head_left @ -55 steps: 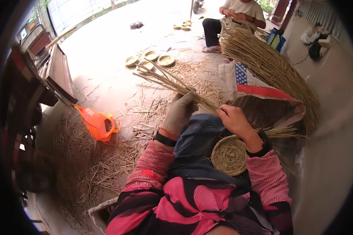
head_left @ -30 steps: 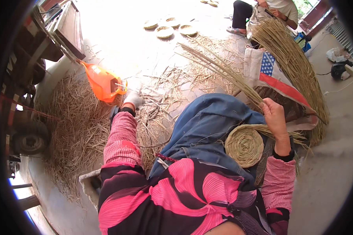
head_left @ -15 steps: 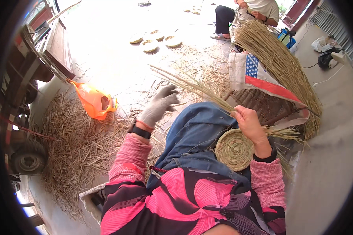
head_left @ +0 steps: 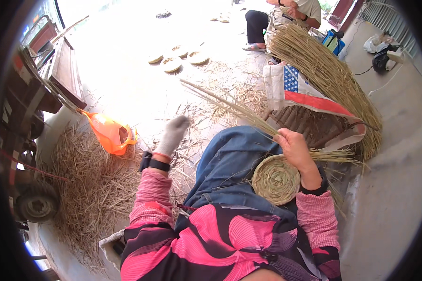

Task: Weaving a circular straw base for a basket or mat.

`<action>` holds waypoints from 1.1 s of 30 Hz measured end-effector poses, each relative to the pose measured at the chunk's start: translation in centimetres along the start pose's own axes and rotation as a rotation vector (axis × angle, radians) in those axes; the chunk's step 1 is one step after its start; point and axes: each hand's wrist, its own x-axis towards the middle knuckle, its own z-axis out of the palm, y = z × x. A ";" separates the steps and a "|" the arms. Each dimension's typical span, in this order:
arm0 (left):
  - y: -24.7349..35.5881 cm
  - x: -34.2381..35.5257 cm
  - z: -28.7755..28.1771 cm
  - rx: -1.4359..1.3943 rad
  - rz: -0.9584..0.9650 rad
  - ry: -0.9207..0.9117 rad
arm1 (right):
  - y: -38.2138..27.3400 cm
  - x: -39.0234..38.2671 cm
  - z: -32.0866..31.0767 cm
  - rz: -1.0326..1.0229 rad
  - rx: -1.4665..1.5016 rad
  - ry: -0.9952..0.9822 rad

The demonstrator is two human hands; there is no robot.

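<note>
My bare right hand is closed round a thin bunch of straw stalks. The stalks point away to the far left, over my knee. A round coiled straw piece, woven like a small basket base, lies on my lap just below that hand. More loose straw ends stick out to the right, past my wrist. My left hand, in a grey glove, hangs over the straw-strewn floor to the left of my knee, apart from the stalks. Its fingers are turned away and partly blurred, so their pose is unclear.
A white sack and a long straw bundle stand at the right. Beyond sits another person. An orange bag and straw scraps lie left. Several round straw pieces lie farther off.
My left hand has drawn back to the left and down, away from the stalks; its spread fingers no longer show. The right hand keeps its grip. The whole view has shifted slightly.
</note>
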 end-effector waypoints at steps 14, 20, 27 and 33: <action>9.1 2.6 1.9 -1.122 0.148 -0.138 | -0.1 -6.0 -5.3 -0.107 -0.125 0.036; 15.6 2.6 6.8 -1.375 0.030 -0.548 | 1.9 -12.9 -11.3 0.139 -0.180 0.096; 23.6 -2.4 15.2 -1.289 -0.070 -0.832 | 1.5 -14.2 -11.4 -0.144 -0.437 0.489; 25.9 -6.1 17.5 -0.887 0.161 -0.927 | 1.7 -11.4 -4.7 0.016 0.172 0.355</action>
